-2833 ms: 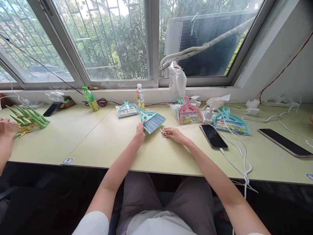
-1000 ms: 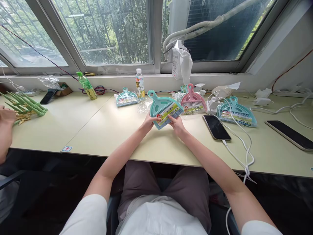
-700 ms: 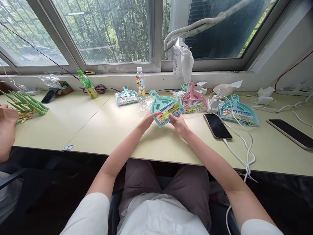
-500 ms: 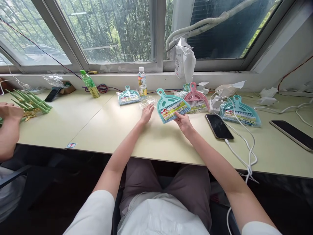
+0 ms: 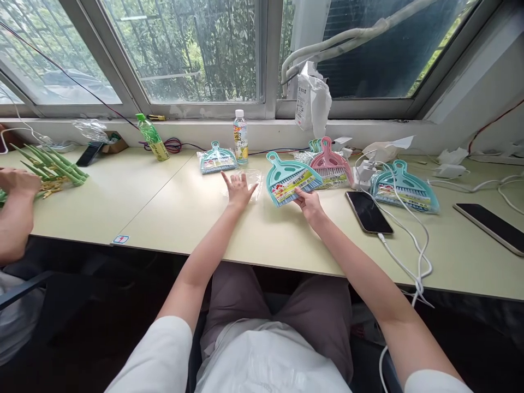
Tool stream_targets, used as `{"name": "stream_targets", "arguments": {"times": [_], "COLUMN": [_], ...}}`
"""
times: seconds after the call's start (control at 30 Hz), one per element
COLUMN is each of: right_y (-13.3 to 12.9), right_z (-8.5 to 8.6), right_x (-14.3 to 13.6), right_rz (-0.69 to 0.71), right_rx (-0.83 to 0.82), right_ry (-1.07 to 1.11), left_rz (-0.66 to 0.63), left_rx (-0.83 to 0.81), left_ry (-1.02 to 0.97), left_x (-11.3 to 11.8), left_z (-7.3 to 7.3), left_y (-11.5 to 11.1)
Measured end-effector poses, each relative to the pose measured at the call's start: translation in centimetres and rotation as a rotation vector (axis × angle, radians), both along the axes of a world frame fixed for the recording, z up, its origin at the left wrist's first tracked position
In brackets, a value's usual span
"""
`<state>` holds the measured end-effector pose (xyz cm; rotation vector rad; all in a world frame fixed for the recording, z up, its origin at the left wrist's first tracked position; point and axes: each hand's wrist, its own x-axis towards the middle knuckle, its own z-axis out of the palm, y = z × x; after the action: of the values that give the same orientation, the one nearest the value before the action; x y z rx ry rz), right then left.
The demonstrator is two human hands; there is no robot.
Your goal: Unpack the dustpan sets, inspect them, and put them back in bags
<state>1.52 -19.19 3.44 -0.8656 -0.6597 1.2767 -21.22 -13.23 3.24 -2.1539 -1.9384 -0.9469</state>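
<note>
Teal held dustpan (image 5: 285, 173) w/ yellow-grn label (image 5: 297, 184), bristles (image 5: 287, 200) prob. blue, pink dustpan (image 5: 327, 159), blk phone (image 5: 369, 212), lt-yellow desk (image 5: 172, 218)

At the person's (image 5: 270, 355) twelve o'clock, the dustpan (image 5: 287, 171) is smooth plastic with a soft sheen; its label (image 5: 292, 185) looks glossy. Clear, shiny plastic film (image 5: 257, 176) lies on its nine o'clock side. The surface (image 5: 172, 213) is smooth, faintly reflective. Between one and two o'clock, the phone (image 5: 369, 213) shows glossy dark glass. The trousers (image 5: 234, 297) are matt cloth.
</note>
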Motion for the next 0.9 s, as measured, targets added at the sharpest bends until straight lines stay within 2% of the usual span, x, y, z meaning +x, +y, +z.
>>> {"name": "stream_targets", "arguments": {"times": [0.07, 0.17, 0.33, 0.47, 0.57, 0.67, 0.73, 0.9], "right_y": [0.0, 0.0, -0.1, -0.2, -0.1, 0.0, 0.1, 0.4], "right_z": [-0.2, -0.3, -0.2, -0.1, -0.2, -0.3, -0.4, -0.7], "right_x": [0.0, 0.1, 0.0, 0.0, 0.0, 0.0, 0.0, 0.0], "right_rz": [0.002, 0.010, 0.009, 0.032, 0.044, 0.060, 0.087, 0.179], "right_rx": [-0.004, -0.013, -0.032, -0.056, -0.064, -0.080, -0.091, -0.121], "right_ry": [-0.024, -0.060, -0.085, -0.108, -0.139, -0.175, -0.190, -0.220], "left_rz": [-0.106, -0.202, -0.189, -0.154, -0.143, -0.124, -0.111, -0.128], "left_rx": [0.003, -0.100, -0.285, -0.343, -0.319, -0.261, -0.196, 0.018], "left_ry": [-0.085, -0.138, -0.144, -0.155, -0.263, -0.264, -0.269, -0.462], "left_x": [0.3, 1.1, 1.6, 1.0, 0.5, -0.2, -0.8, -2.0], "left_z": [-0.5, -1.0, -0.8, -0.3, 0.2, 0.6, 0.9, 1.4], "left_y": [-0.1, -0.3, -0.6, -0.5, -0.2, 0.1, 0.3, 0.3]}}
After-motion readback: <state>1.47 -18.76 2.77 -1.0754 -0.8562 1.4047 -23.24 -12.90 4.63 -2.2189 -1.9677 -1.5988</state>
